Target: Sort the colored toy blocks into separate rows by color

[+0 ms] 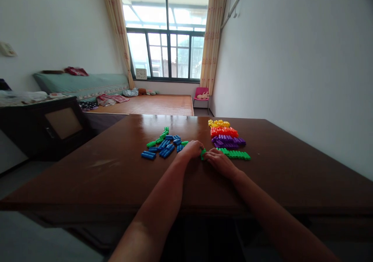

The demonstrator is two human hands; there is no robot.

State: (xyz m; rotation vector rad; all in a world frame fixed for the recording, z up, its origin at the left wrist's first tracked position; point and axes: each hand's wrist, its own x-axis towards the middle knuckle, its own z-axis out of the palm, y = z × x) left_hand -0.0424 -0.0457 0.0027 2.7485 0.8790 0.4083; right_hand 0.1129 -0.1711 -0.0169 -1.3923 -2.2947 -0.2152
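At the middle of the table both hands meet at a small green plastic block (203, 155). My left hand (192, 150) has its fingers curled on the block's far left side. From the right, the bent fingers of my right hand (220, 161) press on the same block, partly covering it. Just beyond my right hand lies a row of green blocks (237, 154), set side by side. Left of my left hand are scattered blue blocks (167, 150) and a few loose green blocks (151, 144), one partly hidden behind that hand.
Behind the green row, purple blocks (229, 141), orange-red blocks (223, 131) and yellow blocks (218, 123) lie in rows on the brown table (116, 180). A dark cabinet (35, 122) stands at the left. A bed (163, 103) and a pink chair (201, 93) are beyond.
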